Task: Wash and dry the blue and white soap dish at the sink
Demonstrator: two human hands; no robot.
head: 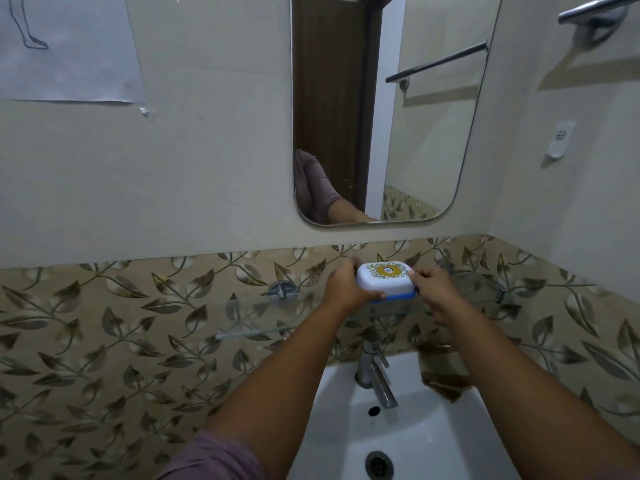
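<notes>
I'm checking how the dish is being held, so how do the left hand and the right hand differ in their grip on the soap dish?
The left hand wraps the left end of the soap dish, thumb along the front edge near the blue base and fingers curled behind. The right hand pinches the right end, with less of the dish covered. The left hand sits slightly higher in the picture than the right. Both hold the closed dish over the glass shelf, above the tap.

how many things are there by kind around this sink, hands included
hands: 2, left hand and right hand, both holding the dish
soap dish: 1
tap: 1
sink: 1
glass shelf: 1
mirror: 1
towel rail: 1
brown cloth on the sink edge: 1
total: 9
</notes>
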